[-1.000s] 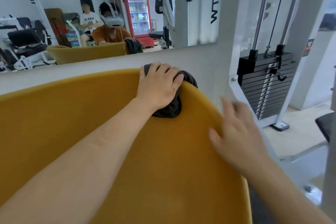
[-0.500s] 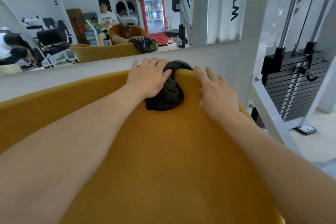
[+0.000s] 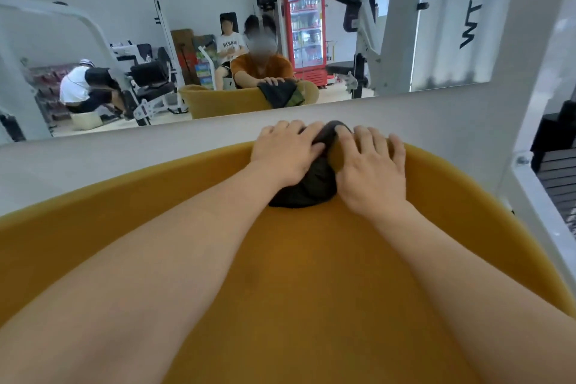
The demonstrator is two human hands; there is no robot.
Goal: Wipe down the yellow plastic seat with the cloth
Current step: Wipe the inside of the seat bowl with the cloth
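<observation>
The yellow plastic seat fills the lower half of the head view, its curved top rim running across the middle. A dark cloth is draped over that rim near the centre. My left hand presses on the cloth's left side with fingers curled over the rim. My right hand lies flat on the cloth's right edge and on the seat beside it, fingers spread over the rim. Both forearms stretch across the seat's inner surface.
A wall mirror behind the seat reflects gym machines, a red drinks fridge and several people. A white machine frame and a black weight stack stand close on the right.
My right hand came in from the right side and landed on the rim beside the cloth, then slid onto its edge. My left hand stayed on the cloth.
</observation>
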